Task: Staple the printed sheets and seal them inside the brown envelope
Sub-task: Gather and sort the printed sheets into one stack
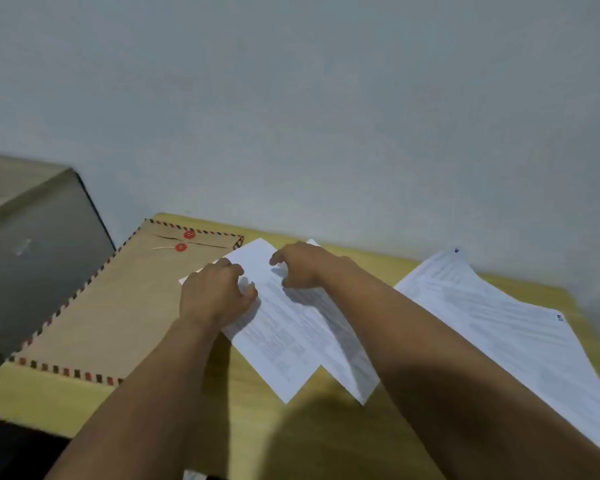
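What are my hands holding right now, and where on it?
Both the left hand and right hand are on the printed sheets, fingers at their far top edge; whether they pinch or merely press cannot be told.

The light was dim and even, with a cool grey-green cast over the wall [326, 98]. Soft shadows lay on the sheets [284, 341] just beside the right hand [300, 266] and under the left hand [215, 294]. A broad dark shadow covered the table [326, 438] near the forearms. The whole picture was soft and slightly blurred, so the print was unreadable. Straight edges bowed towards the frame's borders.
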A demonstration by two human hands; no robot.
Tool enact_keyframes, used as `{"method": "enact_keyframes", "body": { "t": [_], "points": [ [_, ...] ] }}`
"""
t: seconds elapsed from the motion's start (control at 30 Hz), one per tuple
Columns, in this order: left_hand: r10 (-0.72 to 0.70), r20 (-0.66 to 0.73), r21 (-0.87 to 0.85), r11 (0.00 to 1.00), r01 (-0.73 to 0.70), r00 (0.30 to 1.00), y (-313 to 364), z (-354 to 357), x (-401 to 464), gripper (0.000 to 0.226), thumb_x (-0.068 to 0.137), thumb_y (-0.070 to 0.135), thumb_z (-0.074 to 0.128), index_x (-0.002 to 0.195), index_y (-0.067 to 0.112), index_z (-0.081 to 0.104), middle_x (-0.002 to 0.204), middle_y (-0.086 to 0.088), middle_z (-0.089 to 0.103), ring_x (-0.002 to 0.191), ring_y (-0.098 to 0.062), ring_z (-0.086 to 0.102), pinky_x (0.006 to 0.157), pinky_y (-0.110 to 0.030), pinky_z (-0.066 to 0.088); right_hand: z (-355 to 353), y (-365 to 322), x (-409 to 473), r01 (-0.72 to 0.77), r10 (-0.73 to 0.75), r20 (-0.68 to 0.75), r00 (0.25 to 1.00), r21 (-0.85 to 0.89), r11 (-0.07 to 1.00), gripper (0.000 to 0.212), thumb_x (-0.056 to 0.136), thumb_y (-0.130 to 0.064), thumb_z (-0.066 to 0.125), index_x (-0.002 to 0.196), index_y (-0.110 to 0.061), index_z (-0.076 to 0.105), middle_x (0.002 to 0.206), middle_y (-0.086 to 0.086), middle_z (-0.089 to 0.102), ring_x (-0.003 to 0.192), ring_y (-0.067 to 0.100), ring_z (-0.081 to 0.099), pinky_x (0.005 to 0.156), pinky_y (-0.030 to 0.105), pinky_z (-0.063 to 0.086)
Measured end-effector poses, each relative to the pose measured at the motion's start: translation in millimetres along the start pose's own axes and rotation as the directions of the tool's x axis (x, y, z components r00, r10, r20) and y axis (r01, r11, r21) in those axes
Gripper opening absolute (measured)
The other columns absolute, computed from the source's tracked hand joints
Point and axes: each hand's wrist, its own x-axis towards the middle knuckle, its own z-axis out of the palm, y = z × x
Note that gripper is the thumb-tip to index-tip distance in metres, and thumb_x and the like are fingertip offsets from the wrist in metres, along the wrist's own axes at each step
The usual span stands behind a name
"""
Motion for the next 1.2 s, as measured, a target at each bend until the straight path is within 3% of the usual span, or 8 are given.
{"method": "enact_keyframes", "body": {
  "t": [0.2, 0.33, 0.6, 0.83, 0.93, 1.03, 1.13, 1.2],
  "points": [
    [0.133, -0.067, 0.114, 0.986, -0.124, 0.989, -28.9, 29.5, 11.9, 0.073, 0.065, 0.091, 0.046, 0.089, 0.027, 0.07, 0.094, 0.008, 0.065, 0.086, -0.019, 0.057, 0.061, -0.032, 0.037, -8.2, -8.1, 47.4, 0.006, 0.017, 0.163, 0.986, -0.139, 0.99, 0.083, 0.07, -0.044, 0.087, 0.145, -0.039, 0.052, 0.138, -0.011, 0.055, 0.128, 0.022, 0.056, 0.098, 0.046, 0.045],
    [0.182, -0.115, 0.099, 0.98, -0.17, 0.977, -36.4, 37.4, 16.5, 0.077, 0.065, 0.094, 0.045, 0.09, 0.025, 0.071, 0.097, 0.007, 0.066, 0.084, -0.018, 0.055, 0.062, -0.034, 0.047, -13.0, -6.8, 62.2, 0.031, 0.005, 0.196, 0.981, -0.177, 0.984, 0.073, 0.067, -0.049, 0.09, 0.131, -0.037, 0.057, 0.11, -0.015, 0.056, 0.115, 0.021, 0.058, 0.1, 0.05, 0.045],
    [0.21, -0.124, 0.08, 0.976, -0.201, 0.97, -39.6, 42.5, 18.0, 0.077, 0.067, 0.095, 0.042, 0.082, 0.024, 0.068, 0.095, 0.005, 0.065, 0.083, -0.018, 0.053, 0.062, -0.035, 0.047, -16.1, -0.8, 61.7, 0.013, 0.003, 0.184, 0.983, -0.085, 0.996, 0.046, 0.065, -0.047, 0.093, 0.101, -0.032, 0.069, 0.094, -0.017, 0.064, 0.098, 0.013, 0.063, 0.095, 0.047, 0.042],
    [0.2, -0.096, 0.105, 0.976, -0.19, 0.975, -41.2, 41.9, 19.0, 0.081, 0.067, 0.096, 0.039, 0.09, 0.026, 0.072, 0.101, 0.006, 0.066, 0.085, -0.017, 0.053, 0.064, -0.034, 0.046, -12.7, -4.5, 55.0, 0.131, -0.128, 0.073, 0.989, -0.04, 0.991, 0.006, 0.09, -0.022, 0.075, 0.094, -0.023, 0.071, 0.086, -0.017, 0.064, 0.096, 0.012, 0.059, 0.1, 0.049, 0.027],
    [0.192, -0.077, 0.12, 0.976, -0.182, 0.978, -40.4, 39.8, 17.2, 0.079, 0.068, 0.095, 0.041, 0.093, 0.027, 0.073, 0.1, 0.006, 0.066, 0.086, -0.017, 0.054, 0.067, -0.035, 0.045, -6.5, -7.8, 53.2, 0.139, -0.138, 0.024, 0.99, -0.063, 0.988, 0.02, 0.092, -0.014, 0.059, 0.077, -0.026, 0.065, 0.077, -0.019, 0.067, 0.089, 0.009, 0.059, 0.095, 0.044, 0.028],
    [0.19, -0.097, 0.134, 0.975, -0.176, 0.977, -31.4, 32.1, 15.8, 0.076, 0.071, 0.09, 0.046, 0.104, 0.027, 0.074, 0.105, 0.005, 0.071, 0.092, -0.019, 0.061, 0.08, -0.04, 0.044, -10.5, -6.6, 49.3, 0.136, -0.137, -0.012, 0.991, -0.038, 0.99, 0.016, 0.092, -0.018, 0.058, 0.084, -0.021, 0.071, 0.085, -0.011, 0.072, 0.091, 0.015, 0.063, 0.091, 0.043, 0.029],
    [0.059, -0.192, -0.147, 0.985, -0.088, 0.98, -15.6, 12.9, 18.7, 0.068, 0.079, 0.069, 0.067, 0.132, 0.027, 0.063, 0.114, 0.006, 0.073, 0.1, -0.018, 0.068, 0.085, -0.041, 0.049, -43.2, -6.3, 38.6, 0.12, -0.113, -0.114, 0.987, 0.056, 0.991, 0.012, 0.092, -0.024, 0.064, 0.089, -0.023, 0.075, 0.092, -0.009, 0.076, 0.097, 0.016, 0.066, 0.096, 0.045, 0.034],
    [-0.053, -0.194, -0.428, 0.903, -0.035, 0.98, -2.9, -4.5, 22.6, 0.06, 0.086, 0.05, 0.072, 0.14, 0.029, 0.056, 0.111, 0.01, 0.072, 0.098, -0.01, 0.068, 0.081, -0.036, 0.055, -73.5, -5.7, 24.3, 0.114, -0.085, -0.194, 0.977, 0.149, 0.982, 0.009, 0.093, -0.027, 0.068, 0.09, -0.025, 0.077, 0.09, -0.014, 0.076, 0.098, 0.011, 0.066, 0.098, 0.045, 0.034]
  ]
}}
